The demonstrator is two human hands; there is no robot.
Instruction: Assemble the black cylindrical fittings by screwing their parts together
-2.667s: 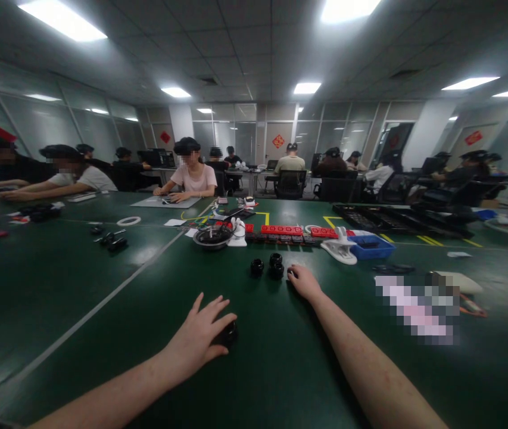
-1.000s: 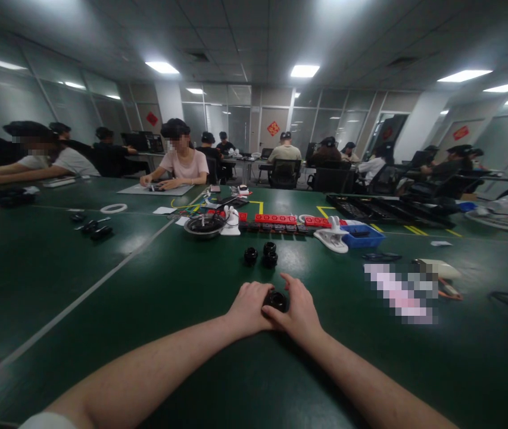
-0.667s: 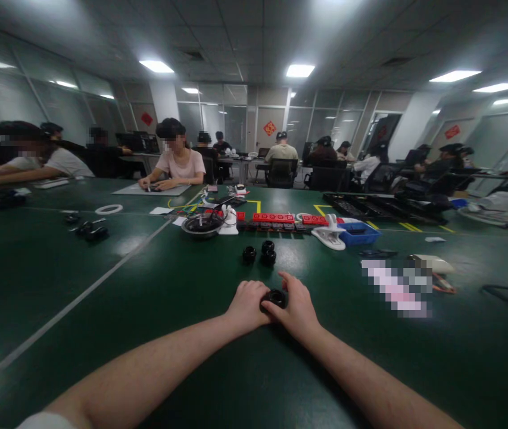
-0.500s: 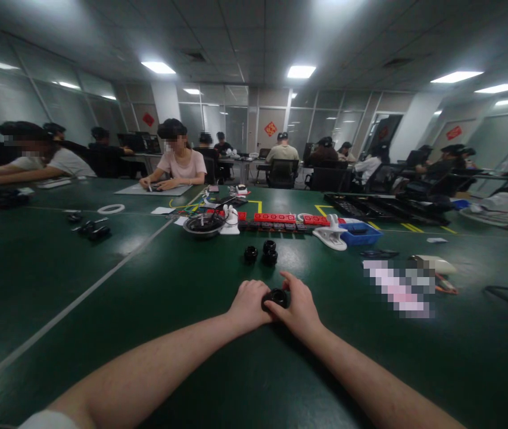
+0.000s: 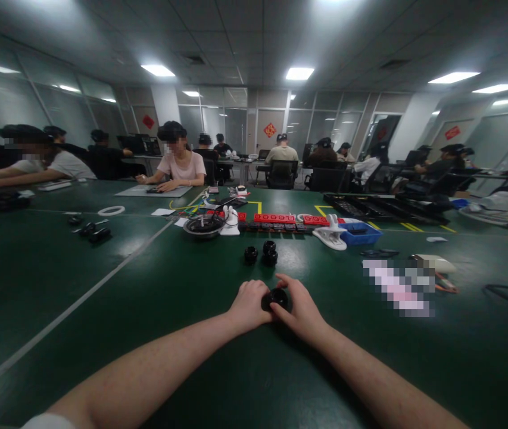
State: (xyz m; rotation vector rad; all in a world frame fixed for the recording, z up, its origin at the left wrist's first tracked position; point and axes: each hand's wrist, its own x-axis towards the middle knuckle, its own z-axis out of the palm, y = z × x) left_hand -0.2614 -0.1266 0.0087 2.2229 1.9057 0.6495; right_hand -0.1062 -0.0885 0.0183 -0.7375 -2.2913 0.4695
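Observation:
Between my two hands is a glossy black, round, ring-like part [image 5: 279,298] with an opening facing up; its exact kind cannot be made out. My left hand [image 5: 249,302] is curled round its left side, the fingertips partly hidden. From the right, my right hand [image 5: 301,307] grips the same part, thumb on the near rim and fingers curved round the far side. Just beyond my hands, similar black round parts stand on the green table: one [image 5: 251,255] on the left and two close together [image 5: 270,256] on the right.
Farther off stand a dark round dish [image 5: 204,226], white clip stands [image 5: 229,221], red socket blocks [image 5: 274,218] and a blue bin [image 5: 361,233]. Black parts [image 5: 99,235] lie to the left. A co-worker [image 5: 180,164] sits across the green table [image 5: 218,375].
My right fingers and thumb have shifted slightly round the black part, and its opening shows more. My left hand stays nearly in place. The co-worker's hands across the table have moved.

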